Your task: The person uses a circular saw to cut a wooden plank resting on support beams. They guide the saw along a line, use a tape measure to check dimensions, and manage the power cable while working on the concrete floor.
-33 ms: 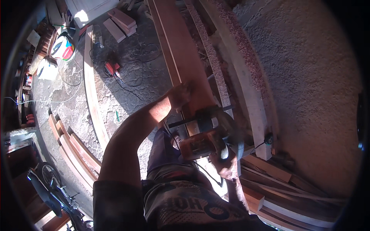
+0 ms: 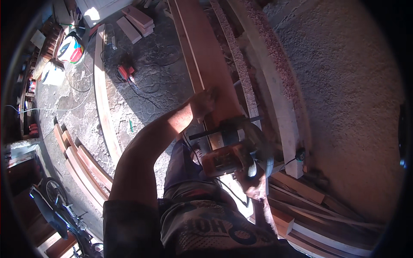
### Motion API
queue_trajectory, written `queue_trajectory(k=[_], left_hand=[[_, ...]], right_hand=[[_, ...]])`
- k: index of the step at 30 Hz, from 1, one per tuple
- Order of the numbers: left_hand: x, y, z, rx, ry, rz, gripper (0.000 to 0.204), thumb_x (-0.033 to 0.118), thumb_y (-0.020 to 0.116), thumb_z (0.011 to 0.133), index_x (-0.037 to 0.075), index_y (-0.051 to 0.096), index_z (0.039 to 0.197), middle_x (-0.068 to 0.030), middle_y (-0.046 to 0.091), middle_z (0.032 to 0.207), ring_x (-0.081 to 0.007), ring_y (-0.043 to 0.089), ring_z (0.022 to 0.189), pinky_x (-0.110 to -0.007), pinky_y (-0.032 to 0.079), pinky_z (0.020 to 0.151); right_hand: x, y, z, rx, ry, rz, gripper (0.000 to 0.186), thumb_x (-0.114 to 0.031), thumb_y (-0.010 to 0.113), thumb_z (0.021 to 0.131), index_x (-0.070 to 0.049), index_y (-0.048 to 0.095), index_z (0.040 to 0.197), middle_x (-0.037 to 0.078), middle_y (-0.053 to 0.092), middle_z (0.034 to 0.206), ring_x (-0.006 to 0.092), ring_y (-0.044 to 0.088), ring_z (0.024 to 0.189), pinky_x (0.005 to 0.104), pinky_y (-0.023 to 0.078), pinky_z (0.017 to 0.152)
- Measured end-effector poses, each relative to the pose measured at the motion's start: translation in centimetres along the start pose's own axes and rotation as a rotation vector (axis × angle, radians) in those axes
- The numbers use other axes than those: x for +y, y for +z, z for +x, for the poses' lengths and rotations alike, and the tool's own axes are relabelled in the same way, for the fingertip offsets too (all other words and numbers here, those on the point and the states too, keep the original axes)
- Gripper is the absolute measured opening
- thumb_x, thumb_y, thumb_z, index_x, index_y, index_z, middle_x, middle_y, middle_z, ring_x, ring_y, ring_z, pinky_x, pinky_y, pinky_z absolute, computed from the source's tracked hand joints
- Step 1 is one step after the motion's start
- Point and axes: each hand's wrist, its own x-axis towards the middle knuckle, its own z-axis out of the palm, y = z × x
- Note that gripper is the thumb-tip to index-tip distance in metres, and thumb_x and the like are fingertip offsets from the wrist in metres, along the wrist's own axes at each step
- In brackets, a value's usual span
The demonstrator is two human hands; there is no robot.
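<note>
A long reddish-brown plank (image 2: 210,56) runs away from me, with a pale line along its left part. My left hand (image 2: 204,104) is closed on the plank's left edge, fingers curled over the top. Just nearer to me, a circular saw (image 2: 228,159) with an orange-red body and dark base sits at the plank's near end. A dark guide bar (image 2: 200,134) sticks out across it to the left. My right hand (image 2: 251,180) is wrapped round the saw's rear handle, its fingers partly hidden. Shadow and the saw body hide the blade.
Rough timbers (image 2: 282,116) covered in shavings lie right of the plank, beside a rough wall (image 2: 344,94). Stacked boards (image 2: 309,232) are at lower right. A red power tool (image 2: 126,72) with a cord, long boards (image 2: 103,94), buckets (image 2: 70,50) and a bicycle (image 2: 56,206) occupy the left.
The view has shifted very slightly. Both hands keep the same hold, and the saw stays at about the same place on the plank.
</note>
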Motion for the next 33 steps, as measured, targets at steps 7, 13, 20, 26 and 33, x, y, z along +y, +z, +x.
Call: queue_trajectory(k=[7, 13, 20, 26, 33], left_hand=[[0.1, -5.6, 0.5, -0.215, -0.022, -0.117, 0.106, 0.039, 0.092, 0.040, -0.009, 0.058, 0.129, -0.0273, 0.048, 0.143, -0.0412, 0.040, 0.139, -0.042, 0.049, 0.106], [-0.1, -4.1, 0.5, -0.120, -0.056, -0.148, 0.111, 0.036, 0.094, 0.036, -0.007, 0.055, 0.132, -0.0223, 0.049, 0.143, -0.0379, 0.042, 0.138, -0.038, 0.053, 0.102], [0.2, -2.8, 0.8, -0.064, -0.064, -0.134, 0.108, 0.034, 0.092, 0.036, -0.006, 0.057, 0.130, -0.0204, 0.052, 0.139, -0.0368, 0.044, 0.135, -0.037, 0.056, 0.098], [1.4, 0.1, 1.6, 0.085, -0.168, -0.101, 0.091, 0.032, 0.089, 0.041, -0.005, 0.065, 0.121, -0.0198, 0.056, 0.134, -0.0360, 0.047, 0.132, -0.038, 0.056, 0.096], [0.9, -2.2, 1.5, -0.039, -0.138, -0.182, 0.063, 0.025, 0.083, 0.059, -0.003, 0.069, 0.114, -0.0174, 0.060, 0.130, -0.0359, 0.050, 0.129, -0.038, 0.058, 0.092]], right_hand=[[2.7, 0.5, -0.4, 0.007, 0.054, 0.154, 0.043, -0.002, 0.069, 0.081, -0.002, 0.063, 0.124, 0.003, 0.065, 0.085, 0.0106, 0.057, 0.075, 0.0286, 0.049, 0.068], [2.0, 0.8, 0.9, 0.014, -0.030, 0.072, 0.045, 0.000, 0.068, 0.081, 0.000, 0.062, 0.125, -0.002, 0.060, 0.080, 0.0069, 0.055, 0.071, 0.0252, 0.046, 0.064], [2.6, 0.8, 0.6, 0.005, -0.069, 0.156, 0.043, 0.002, 0.069, 0.082, 0.003, 0.061, 0.124, -0.002, 0.060, 0.076, 0.0052, 0.055, 0.065, 0.0233, 0.045, 0.059], [1.2, 1.1, 0.8, 0.009, -0.047, 0.199, 0.043, 0.005, 0.066, 0.083, 0.004, 0.058, 0.126, 0.002, 0.064, 0.079, 0.0067, 0.058, 0.062, 0.0236, 0.046, 0.056], [1.3, 1.1, 0.9, 0.012, -0.090, 0.194, 0.043, 0.006, 0.063, 0.085, 0.004, 0.057, 0.127, 0.006, 0.066, 0.080, 0.0087, 0.059, 0.059, 0.0239, 0.047, 0.052]])
